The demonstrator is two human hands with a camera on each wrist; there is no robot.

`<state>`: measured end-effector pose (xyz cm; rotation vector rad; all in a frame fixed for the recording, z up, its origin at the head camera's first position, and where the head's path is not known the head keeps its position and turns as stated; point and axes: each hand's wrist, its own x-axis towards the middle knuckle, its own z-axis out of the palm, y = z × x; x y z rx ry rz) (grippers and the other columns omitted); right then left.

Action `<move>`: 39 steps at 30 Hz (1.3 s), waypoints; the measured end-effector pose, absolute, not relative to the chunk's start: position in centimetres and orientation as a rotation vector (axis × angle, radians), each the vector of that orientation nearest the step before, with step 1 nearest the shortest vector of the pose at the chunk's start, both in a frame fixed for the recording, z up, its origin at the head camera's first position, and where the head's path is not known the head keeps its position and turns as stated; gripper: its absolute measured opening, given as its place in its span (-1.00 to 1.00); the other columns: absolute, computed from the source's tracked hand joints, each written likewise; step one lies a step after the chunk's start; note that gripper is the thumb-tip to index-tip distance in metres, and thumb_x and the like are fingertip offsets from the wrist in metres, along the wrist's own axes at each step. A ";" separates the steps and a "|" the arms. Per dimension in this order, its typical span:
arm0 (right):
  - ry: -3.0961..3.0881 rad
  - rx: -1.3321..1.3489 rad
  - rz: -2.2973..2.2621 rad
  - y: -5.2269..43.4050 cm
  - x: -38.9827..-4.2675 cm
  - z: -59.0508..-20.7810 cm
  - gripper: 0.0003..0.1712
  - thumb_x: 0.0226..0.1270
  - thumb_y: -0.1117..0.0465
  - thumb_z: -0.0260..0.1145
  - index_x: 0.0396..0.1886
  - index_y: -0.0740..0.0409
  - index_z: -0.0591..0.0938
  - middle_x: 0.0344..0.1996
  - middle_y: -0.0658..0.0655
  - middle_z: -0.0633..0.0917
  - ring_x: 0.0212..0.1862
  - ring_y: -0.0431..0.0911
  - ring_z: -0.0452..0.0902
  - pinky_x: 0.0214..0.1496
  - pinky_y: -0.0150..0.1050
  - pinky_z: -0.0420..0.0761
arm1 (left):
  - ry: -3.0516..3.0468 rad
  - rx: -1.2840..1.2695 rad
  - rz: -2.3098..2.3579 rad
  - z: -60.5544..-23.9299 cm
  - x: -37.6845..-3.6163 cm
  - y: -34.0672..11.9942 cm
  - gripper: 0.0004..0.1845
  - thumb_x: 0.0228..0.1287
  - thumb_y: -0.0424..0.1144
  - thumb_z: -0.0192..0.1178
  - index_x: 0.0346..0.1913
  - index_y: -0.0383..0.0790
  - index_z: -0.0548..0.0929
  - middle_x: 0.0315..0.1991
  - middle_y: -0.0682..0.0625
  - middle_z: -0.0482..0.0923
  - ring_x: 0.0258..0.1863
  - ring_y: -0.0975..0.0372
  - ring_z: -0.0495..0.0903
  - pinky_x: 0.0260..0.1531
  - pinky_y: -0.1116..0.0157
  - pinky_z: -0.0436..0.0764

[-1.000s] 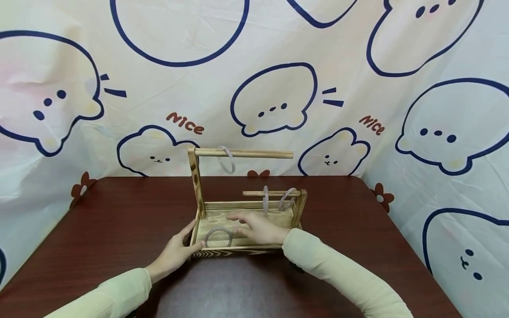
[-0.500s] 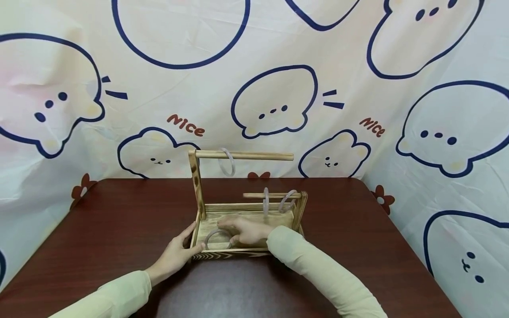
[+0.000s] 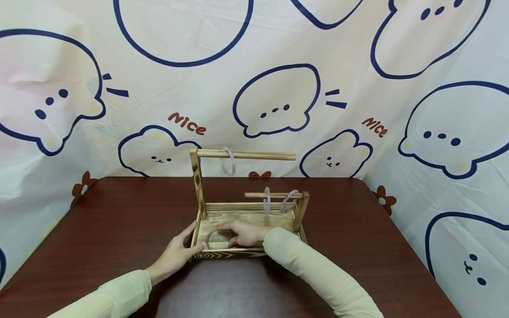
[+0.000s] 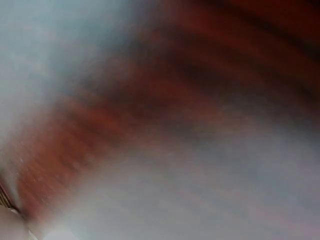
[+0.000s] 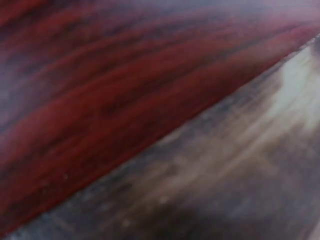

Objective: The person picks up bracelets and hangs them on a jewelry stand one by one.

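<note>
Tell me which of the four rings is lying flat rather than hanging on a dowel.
The ring in the tray, at its front left, where the right hand grips it. The other three hang on dowels: one on the upper, two on the lower.

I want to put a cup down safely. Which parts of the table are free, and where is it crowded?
The table is bare left of the wooden rack, beyond the left hand, and right of it toward the curtain. Crowded: the rack's tray, where the right hand touches a bangle, and the rods with hanging bangles.
</note>
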<state>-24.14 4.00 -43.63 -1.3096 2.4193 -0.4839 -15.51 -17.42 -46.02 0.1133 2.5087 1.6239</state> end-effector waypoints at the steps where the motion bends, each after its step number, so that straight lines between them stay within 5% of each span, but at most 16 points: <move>1: 2.434 -1.312 -0.486 4.0 -24.1 -43.6 -0.35 0.15 0.27 0.32 0.28 0.12 0.38 0.26 0.08 0.41 0.28 -0.13 0.29 0.27 -0.39 0.29 | 2.518 0.115 1.624 -46.0 -15.5 -17.4 -0.12 0.18 -0.11 0.23 0.45 -0.16 -0.03 0.43 -0.23 -0.09 -0.45 0.12 0.41 -0.73 0.35 0.38; 4: 2.470 -1.319 -0.493 4.0 -24.2 -43.6 -0.35 0.12 0.24 0.35 0.25 0.16 0.42 0.22 0.09 0.45 0.25 -0.13 0.33 0.25 -0.40 0.30 | 2.539 0.119 1.620 -46.0 -15.5 -17.4 -0.13 0.17 -0.12 0.24 0.44 -0.19 -0.02 0.43 -0.23 -0.07 -0.21 0.05 0.43 -0.71 0.35 0.40; 11: 2.576 -1.255 -0.531 4.2 -24.4 -43.9 -0.41 0.08 0.16 0.39 0.15 0.13 0.50 0.01 0.04 0.58 0.04 -0.16 0.46 0.09 -0.39 0.42 | 2.490 0.115 1.642 -46.1 -15.5 -17.5 -0.12 0.18 -0.12 0.23 0.45 -0.18 -0.05 0.40 -0.24 -0.01 -0.72 0.32 0.23 -0.75 0.38 0.36; 15: 2.604 -1.197 -0.563 4.3 -24.5 -43.9 -0.46 0.06 0.11 0.41 0.08 0.10 0.54 -0.14 0.00 0.61 -0.13 -0.21 0.47 -0.07 -0.42 0.44 | 2.494 0.122 1.655 -46.0 -15.5 -17.5 -0.11 0.16 -0.12 0.25 0.44 -0.19 -0.03 0.36 -0.26 0.09 -0.75 0.34 0.21 -0.75 0.39 0.36; 17: 2.616 -1.194 -0.552 4.3 -24.5 -43.9 -0.48 0.06 0.10 0.41 0.05 0.10 0.54 -0.17 0.00 0.61 -0.16 -0.21 0.46 -0.09 -0.41 0.43 | 2.509 0.128 1.650 -46.0 -15.5 -17.4 -0.12 0.16 -0.12 0.25 0.44 -0.21 -0.02 0.36 -0.27 0.09 -0.65 0.27 0.33 -0.73 0.38 0.38; 20: 2.626 -1.208 -0.530 4.3 -24.6 -43.9 -0.49 0.06 0.08 0.41 0.03 0.12 0.54 -0.16 0.01 0.60 -0.11 -0.19 0.46 -0.03 -0.39 0.43 | 2.563 0.156 1.616 -45.9 -15.5 -17.4 -0.13 0.17 -0.11 0.24 0.43 -0.24 0.00 0.40 -0.25 0.01 -0.13 0.07 0.53 -0.50 0.41 0.48; 23: 2.622 -1.232 -0.511 4.2 -24.7 -44.0 -0.40 0.03 0.06 0.43 0.09 0.15 0.50 -0.04 0.04 0.58 0.03 -0.15 0.45 0.11 -0.35 0.41 | 2.602 0.192 1.592 -45.8 -15.5 -17.4 -0.14 0.18 -0.11 0.23 0.42 -0.29 0.01 0.41 -0.26 -0.02 0.30 -0.01 0.17 -0.20 0.44 0.44; 29: 2.563 -1.275 -0.455 3.4 -24.8 -44.2 -0.12 -0.03 0.06 0.47 0.29 0.25 0.33 0.23 0.12 0.43 0.29 -0.09 0.28 0.34 -0.33 0.21 | 2.597 0.188 1.575 -45.6 -15.4 -17.5 -0.14 0.19 -0.10 0.22 0.43 -0.28 -0.01 0.41 -0.26 -0.04 0.31 -0.02 0.13 -0.13 0.38 0.41; 39: 2.547 -1.214 -0.412 2.6 -24.8 -43.6 -0.10 -0.05 0.08 0.48 0.32 0.17 0.32 0.25 0.07 0.42 0.30 -0.11 0.27 0.33 -0.35 0.22 | 2.602 0.210 1.570 -45.8 -15.4 -17.5 -0.15 0.21 -0.10 0.20 0.43 -0.27 -0.02 0.41 -0.27 -0.04 0.33 -0.06 0.09 0.05 0.24 0.39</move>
